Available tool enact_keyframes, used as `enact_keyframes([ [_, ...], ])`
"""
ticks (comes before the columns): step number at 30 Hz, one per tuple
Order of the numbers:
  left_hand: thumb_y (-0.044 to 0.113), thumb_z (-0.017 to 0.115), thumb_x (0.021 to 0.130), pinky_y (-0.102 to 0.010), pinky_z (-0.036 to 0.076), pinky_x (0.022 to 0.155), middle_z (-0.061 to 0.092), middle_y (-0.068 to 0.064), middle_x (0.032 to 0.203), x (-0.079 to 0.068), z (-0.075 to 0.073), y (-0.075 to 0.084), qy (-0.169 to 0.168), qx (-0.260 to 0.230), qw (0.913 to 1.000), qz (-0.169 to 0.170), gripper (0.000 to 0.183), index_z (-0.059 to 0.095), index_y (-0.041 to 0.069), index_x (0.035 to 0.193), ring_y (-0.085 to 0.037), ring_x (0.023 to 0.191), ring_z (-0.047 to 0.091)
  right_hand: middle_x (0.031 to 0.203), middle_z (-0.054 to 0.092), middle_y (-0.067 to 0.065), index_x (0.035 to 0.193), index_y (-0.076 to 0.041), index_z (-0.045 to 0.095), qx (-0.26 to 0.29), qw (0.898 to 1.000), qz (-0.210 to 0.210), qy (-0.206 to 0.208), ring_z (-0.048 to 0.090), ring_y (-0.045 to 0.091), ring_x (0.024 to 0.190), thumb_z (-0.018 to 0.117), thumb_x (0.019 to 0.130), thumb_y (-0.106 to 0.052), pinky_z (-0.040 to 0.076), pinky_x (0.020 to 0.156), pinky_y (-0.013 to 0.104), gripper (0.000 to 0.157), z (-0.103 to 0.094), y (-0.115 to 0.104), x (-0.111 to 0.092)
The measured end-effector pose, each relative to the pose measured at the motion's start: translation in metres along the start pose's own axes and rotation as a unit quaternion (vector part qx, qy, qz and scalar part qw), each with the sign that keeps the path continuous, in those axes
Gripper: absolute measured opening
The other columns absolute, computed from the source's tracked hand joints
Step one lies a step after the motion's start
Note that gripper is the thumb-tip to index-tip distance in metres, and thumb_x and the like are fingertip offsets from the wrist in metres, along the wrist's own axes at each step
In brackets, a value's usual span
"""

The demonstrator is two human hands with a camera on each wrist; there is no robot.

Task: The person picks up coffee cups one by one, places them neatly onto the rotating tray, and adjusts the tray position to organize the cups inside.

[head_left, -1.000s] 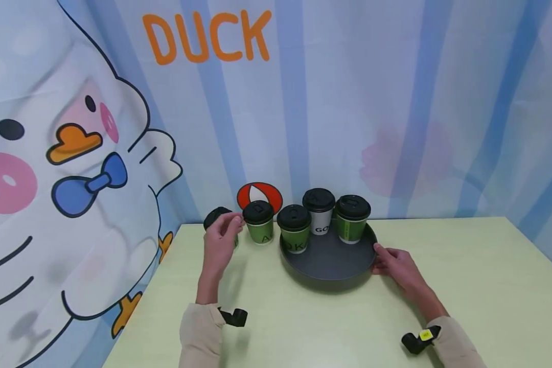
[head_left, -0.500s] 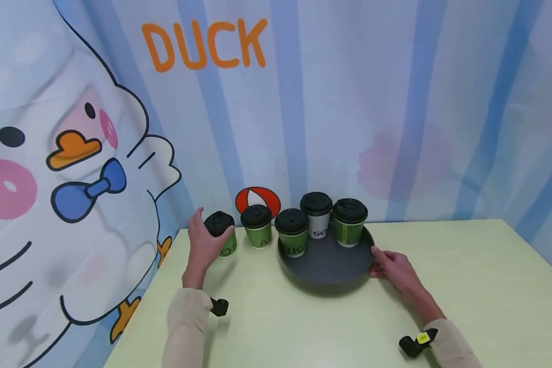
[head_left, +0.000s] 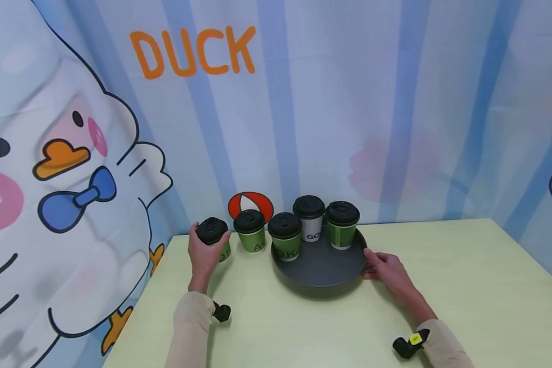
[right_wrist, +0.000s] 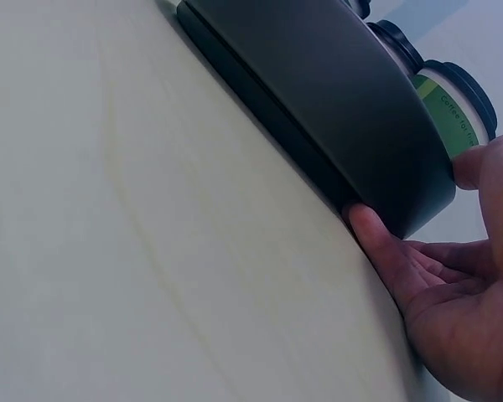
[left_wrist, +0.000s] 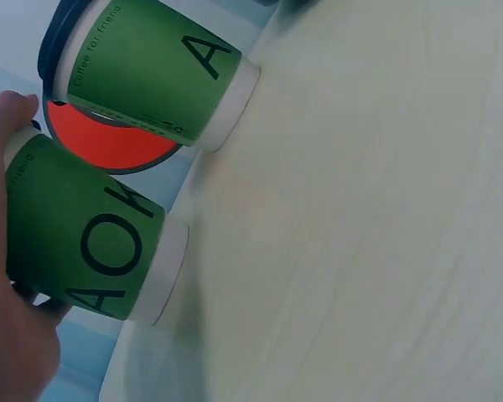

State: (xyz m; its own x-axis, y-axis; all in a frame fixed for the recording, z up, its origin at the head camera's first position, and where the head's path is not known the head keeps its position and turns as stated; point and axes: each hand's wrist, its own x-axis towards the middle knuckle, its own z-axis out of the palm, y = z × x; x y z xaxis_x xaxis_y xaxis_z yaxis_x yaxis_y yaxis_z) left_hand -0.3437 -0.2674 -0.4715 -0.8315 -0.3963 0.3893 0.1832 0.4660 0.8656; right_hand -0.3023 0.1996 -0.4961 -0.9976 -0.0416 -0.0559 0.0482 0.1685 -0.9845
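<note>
The pale table [head_left: 441,291] is the largest thing, and its back edge runs close along the printed cloth [head_left: 331,112]. On it, near this back edge, is the dark round tray [head_left: 326,268], with three lidded cups at its left and rear sides; its bare part faces the person. The right hand [head_left: 388,271] pinches the tray's right rim, thumb above and a finger at the lower edge. The left hand [head_left: 203,255] is curved around the leftmost green cup [head_left: 213,231], opened only as wide as this cup, thumb on the side toward the tray. This cup is upright, its long axis vertical, well to the left of the tray, and the left hand is the nearer one; whether its base touches the table, I cannot tell. Directly between lies the important relation: another green cup [head_left: 252,241] stands there, so the freer room is on the person's side.
</note>
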Motion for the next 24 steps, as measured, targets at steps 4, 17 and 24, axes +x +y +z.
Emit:
enact_keyframes([
  [4,0.043,0.085,0.084,-0.06,0.042,0.11,0.044,-0.023,0.152,-0.004,-0.001,-0.005,0.01,-0.011,0.9999,0.007,0.1,0.031,0.001,0.157,-0.039,0.136,0.046,0.1,0.07,0.015,0.137,0.018,0.052,-0.007,1.0,-0.003,0.001,0.07,0.015,0.083,0.057,0.107,-0.045,0.061,0.076,0.026,0.07,0.002,0.001,0.0],
  [17,0.041,0.087,0.083,-0.057,0.044,0.109,0.049,-0.022,0.147,-0.011,-0.011,0.003,-0.009,-0.021,0.9997,-0.007,0.097,0.035,0.003,0.154,-0.038,0.131,0.05,0.099,0.07,0.014,0.136,0.017,0.052,-0.005,1.0,-0.008,-0.001,0.07,0.014,0.082,0.056,0.107,-0.044,0.061,0.077,0.025,0.067,0.001,0.002,-0.001],
  [24,0.039,0.089,0.082,-0.057,0.044,0.109,0.05,-0.021,0.147,-0.024,-0.021,0.024,-0.045,-0.027,0.9986,-0.001,0.096,0.035,0.006,0.155,-0.038,0.131,0.051,0.103,0.069,0.016,0.138,0.017,0.051,-0.01,1.0,-0.009,-0.002,0.069,0.014,0.084,0.055,0.108,-0.044,0.061,0.078,0.025,0.068,0.001,-0.001,-0.002],
])
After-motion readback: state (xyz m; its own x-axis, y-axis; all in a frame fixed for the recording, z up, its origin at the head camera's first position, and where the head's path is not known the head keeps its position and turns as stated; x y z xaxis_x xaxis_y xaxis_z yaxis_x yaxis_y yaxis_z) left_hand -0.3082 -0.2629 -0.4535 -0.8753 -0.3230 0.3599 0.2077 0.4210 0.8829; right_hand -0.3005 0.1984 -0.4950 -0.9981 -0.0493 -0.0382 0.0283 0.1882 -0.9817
